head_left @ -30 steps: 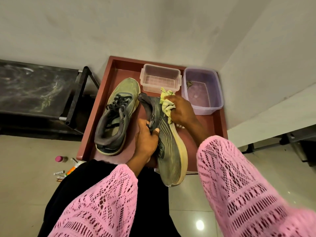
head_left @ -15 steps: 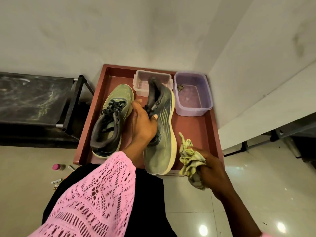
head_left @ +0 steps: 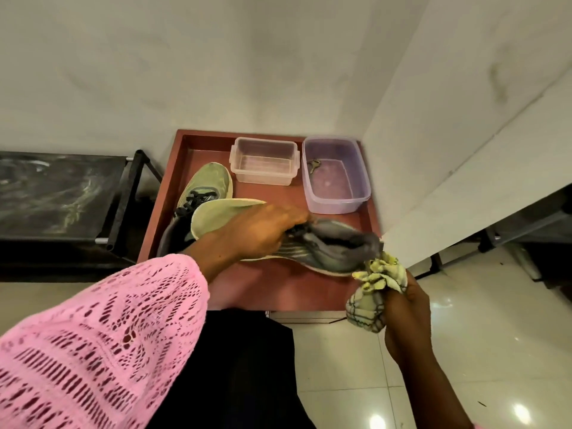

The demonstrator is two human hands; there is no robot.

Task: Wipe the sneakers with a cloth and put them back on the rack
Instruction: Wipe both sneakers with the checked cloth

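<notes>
The left hand [head_left: 263, 230] holds one sneaker [head_left: 328, 246] by its laces above the red tray [head_left: 278, 283], lying sideways, and this thin grip could slip. The right hand [head_left: 405, 308] has its fingers wrapped around the bunched cloth [head_left: 376, 283] at the heel; a hard wipe there could twist the shoe free.
</notes>
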